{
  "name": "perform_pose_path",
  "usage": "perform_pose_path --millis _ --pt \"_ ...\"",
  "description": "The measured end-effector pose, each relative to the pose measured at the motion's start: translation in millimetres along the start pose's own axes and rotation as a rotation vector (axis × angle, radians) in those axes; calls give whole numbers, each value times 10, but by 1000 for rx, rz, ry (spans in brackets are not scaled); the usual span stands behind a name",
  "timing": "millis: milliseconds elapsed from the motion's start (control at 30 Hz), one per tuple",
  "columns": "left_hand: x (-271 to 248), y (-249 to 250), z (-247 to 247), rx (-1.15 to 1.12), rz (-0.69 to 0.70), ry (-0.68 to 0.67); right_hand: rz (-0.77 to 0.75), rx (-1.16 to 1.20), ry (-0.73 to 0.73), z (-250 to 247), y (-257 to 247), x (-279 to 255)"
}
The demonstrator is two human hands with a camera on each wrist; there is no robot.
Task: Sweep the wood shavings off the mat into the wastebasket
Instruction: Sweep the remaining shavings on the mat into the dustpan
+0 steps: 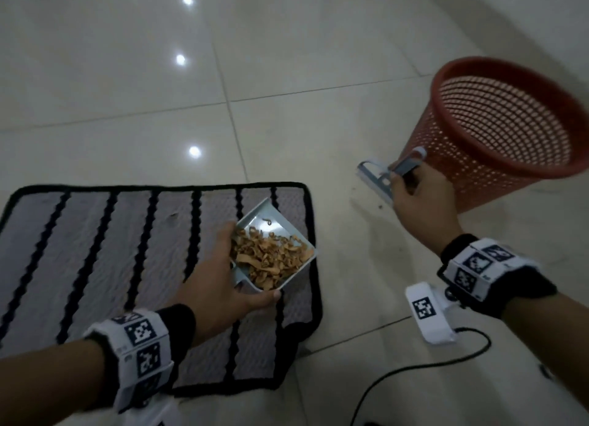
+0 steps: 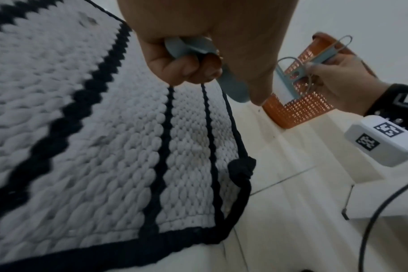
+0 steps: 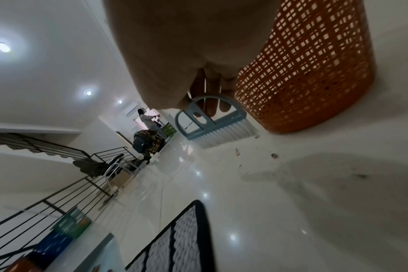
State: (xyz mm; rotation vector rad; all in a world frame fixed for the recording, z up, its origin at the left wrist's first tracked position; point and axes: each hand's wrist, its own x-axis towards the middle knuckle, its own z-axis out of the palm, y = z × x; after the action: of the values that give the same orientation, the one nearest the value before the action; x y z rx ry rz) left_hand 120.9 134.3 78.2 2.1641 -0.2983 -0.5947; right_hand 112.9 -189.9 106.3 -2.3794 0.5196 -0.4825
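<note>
My left hand (image 1: 223, 275) grips a small pale blue dustpan (image 1: 280, 231) above the right end of the grey mat (image 1: 105, 253) with black stripes. A heap of brown wood shavings (image 1: 271, 256) fills the pan. In the left wrist view my fingers (image 2: 175, 68) curl round the dustpan's handle (image 2: 191, 49). My right hand (image 1: 417, 199) holds a blue hand brush (image 1: 376, 177) by its handle, its white bristles (image 3: 224, 136) on the floor beside the base of the red mesh wastebasket (image 1: 497, 132). The basket leans towards me.
A few stray shavings and specks (image 3: 238, 152) lie on the glossy tiled floor between mat and basket. A black cable (image 1: 414, 368) runs across the floor at lower right. A wall stands behind the basket. Stairs with a railing (image 3: 58, 165) show far off.
</note>
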Motion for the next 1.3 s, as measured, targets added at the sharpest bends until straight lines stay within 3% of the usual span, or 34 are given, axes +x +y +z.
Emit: perform_pose_path --millis 200,500,733,867,1000,1300 --pt "366 311 445 106 34 -125 27 -37 27 -27 363 41" --pt "1077 439 980 141 16 -175 18 -155 51 118 808 -74" --pt "1628 471 969 229 -27 -158 -15 -172 124 310 727 206" --pt "1871 507 826 341 -22 -195 20 -255 86 494 668 400" --pt "1937 457 776 361 -16 -207 87 -299 29 611 614 602" --pt "1637 328 1006 278 -38 -227 39 -67 -105 678 560 740"
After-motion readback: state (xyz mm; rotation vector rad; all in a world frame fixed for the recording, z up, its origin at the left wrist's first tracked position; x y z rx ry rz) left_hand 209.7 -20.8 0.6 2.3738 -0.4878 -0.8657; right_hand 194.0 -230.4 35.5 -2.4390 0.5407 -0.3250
